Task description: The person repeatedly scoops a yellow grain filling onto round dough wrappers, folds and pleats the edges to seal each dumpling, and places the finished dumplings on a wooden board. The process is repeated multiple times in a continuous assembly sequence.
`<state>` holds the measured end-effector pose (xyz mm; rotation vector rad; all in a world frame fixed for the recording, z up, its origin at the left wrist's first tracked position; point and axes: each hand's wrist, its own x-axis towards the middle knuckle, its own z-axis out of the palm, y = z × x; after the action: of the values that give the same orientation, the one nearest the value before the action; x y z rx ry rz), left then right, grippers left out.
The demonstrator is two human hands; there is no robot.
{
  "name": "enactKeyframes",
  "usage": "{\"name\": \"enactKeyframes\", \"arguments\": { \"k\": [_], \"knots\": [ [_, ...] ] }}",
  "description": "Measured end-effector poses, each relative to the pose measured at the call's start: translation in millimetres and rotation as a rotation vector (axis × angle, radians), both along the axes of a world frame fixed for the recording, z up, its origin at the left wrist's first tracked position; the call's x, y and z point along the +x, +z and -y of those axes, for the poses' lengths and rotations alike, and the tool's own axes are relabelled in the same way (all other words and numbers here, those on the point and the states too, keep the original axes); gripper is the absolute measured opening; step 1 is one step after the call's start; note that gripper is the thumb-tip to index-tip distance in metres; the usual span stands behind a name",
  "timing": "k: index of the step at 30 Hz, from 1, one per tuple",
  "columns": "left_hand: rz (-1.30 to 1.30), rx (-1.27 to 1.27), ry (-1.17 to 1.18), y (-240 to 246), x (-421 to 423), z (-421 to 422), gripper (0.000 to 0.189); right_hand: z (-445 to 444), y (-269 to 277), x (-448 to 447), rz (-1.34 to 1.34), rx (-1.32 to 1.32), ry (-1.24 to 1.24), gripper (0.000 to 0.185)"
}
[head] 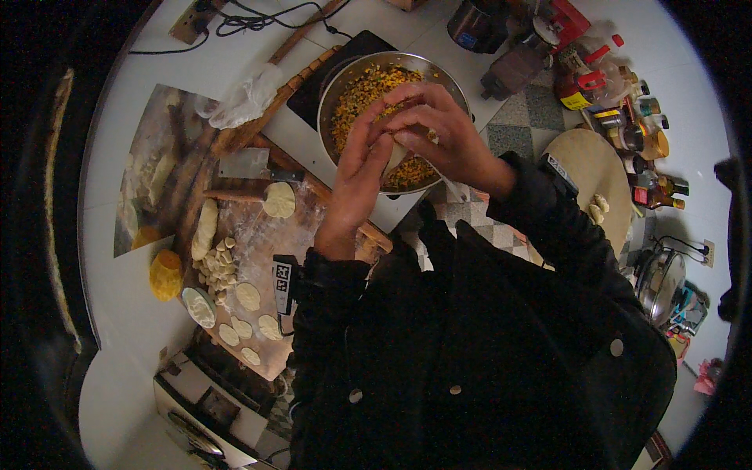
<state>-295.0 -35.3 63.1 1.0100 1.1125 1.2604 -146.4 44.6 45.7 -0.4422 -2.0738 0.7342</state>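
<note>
Above a wide metal pan [455,67] of chopped yellow and green filling [364,88], my left hand [361,170] and my right hand [443,132] come together. Between them is a pale dough wrapper [398,157], partly hidden by the fingers. On the floured wooden board [258,241] to the left, a flat dough round [279,200] touches the end of a wooden rolling pin [235,195]. A cleaver [244,163] rests just above it. Lower on the board are a dough roll [204,229], a heap of cut dough pieces [217,264] and several rolled rounds [248,296].
A round tray [581,158] at the right holds several shaped dumplings [598,207]. Bottles and jars [634,129] line the wall beyond it. A plastic bag [249,97], a bowl of flour [198,307] and a yellow squash-like piece [165,275] stand at the left.
</note>
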Motion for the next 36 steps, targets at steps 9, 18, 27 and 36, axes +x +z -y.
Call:
{"name": "enactKeyframes", "arguments": {
  "k": [9, 18, 27, 36],
  "knots": [
    [-0.047, -0.066, -0.058, 1.6, -0.6, -4.0, 0.059, -1.7, -5.6, 1.8, -0.022, -0.096, -0.023, 0.011],
    [-0.087, -0.087, 0.049, -1.4, -0.1, -7.7, 0.046, 4.0, 0.3, 4.6, -0.058, -0.092, -0.079, 0.019],
    [0.25, -0.071, 0.066, -9.5, -0.4, -4.7, 0.045, 4.3, 22.1, 40.0, 0.009, 0.037, -0.122, 0.017],
    [0.222, -0.066, 0.029, -8.0, 2.5, -7.5, 0.045, 3.2, 21.8, 33.0, 0.017, 0.101, -0.135, 0.019]
  ]
}}
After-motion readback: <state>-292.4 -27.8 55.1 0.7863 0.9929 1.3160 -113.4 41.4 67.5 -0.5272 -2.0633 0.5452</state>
